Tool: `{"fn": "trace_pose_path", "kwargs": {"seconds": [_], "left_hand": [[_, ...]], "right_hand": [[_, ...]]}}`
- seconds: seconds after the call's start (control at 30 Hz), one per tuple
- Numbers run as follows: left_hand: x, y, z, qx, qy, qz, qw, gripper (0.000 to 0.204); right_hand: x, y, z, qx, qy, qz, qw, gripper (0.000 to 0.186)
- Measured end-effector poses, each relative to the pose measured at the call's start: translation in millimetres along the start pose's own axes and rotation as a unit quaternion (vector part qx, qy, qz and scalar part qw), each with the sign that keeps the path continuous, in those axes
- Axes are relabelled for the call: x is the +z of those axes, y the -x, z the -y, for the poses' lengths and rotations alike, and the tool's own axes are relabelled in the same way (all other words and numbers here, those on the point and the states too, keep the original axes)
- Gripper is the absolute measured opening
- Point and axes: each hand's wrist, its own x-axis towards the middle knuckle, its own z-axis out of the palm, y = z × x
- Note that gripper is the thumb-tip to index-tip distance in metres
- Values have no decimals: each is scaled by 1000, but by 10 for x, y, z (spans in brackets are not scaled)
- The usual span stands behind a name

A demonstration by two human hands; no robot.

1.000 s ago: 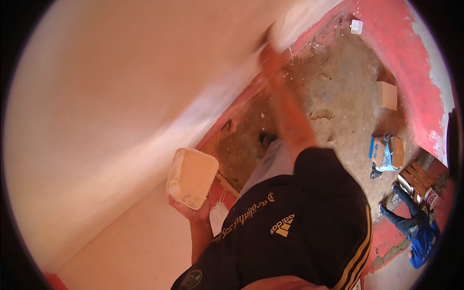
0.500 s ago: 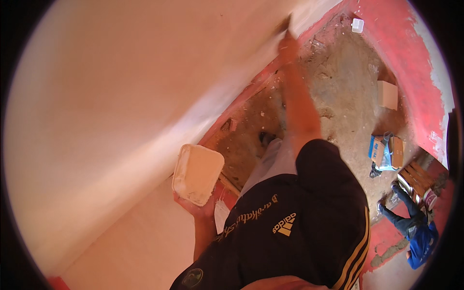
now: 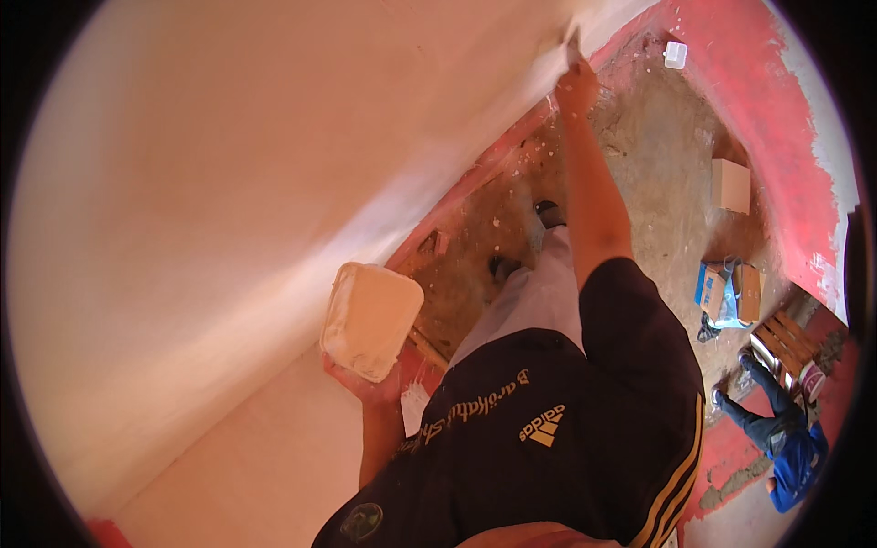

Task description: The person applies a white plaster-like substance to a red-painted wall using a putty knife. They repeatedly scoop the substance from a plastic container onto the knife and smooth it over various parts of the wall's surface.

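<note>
Smooth, cream-pink plastered wall (image 3: 274,137) slants across the left, edged by a rough red-painted band (image 3: 498,161) along a dusty, white-spattered brown floor (image 3: 644,210). Across the room stand a plain tan cardboard box (image 3: 731,185) and, nearer, a person in a blue top (image 3: 797,464). Beside the wall, the left hand (image 3: 369,387) holds a rounded-square, cream-filled pale plastic tub (image 3: 339,308), fingers clasped beneath it; the right hand (image 3: 577,89) has its fingers closed on what looks like a thin, flat-bladed tool (image 3: 574,50), up at the wall just beside the red band

Part of the left hand (image 3: 376,392) is hidden by the pale container (image 3: 342,315), and the right hand's (image 3: 577,89) tool (image 3: 574,47) is blurred.
</note>
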Motion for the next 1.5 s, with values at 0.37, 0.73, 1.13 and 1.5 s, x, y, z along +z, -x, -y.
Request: {"fn": "trace_pose_path", "kwargs": {"seconds": [0.37, 0.73, 1.13, 1.5], "left_hand": [[291, 164, 140, 16, -11, -40, 999, 64], [179, 169, 186, -5, -17, -23, 1000, 62], [-296, 24, 72, 17, -41, -48, 998, 65], [-608, 48, -120, 9, -39, -47, 998, 67]], "right_hand": [[-166, 1600, 397, -67, -76, 201, 974, 25], [132, 2512, 908, -83, -57, 333, 938, 27], [400, 770, 90, -34, 26, 28, 999, 30], [-157, 1159, 237, -10, -50, -29, 998, 26]]}}
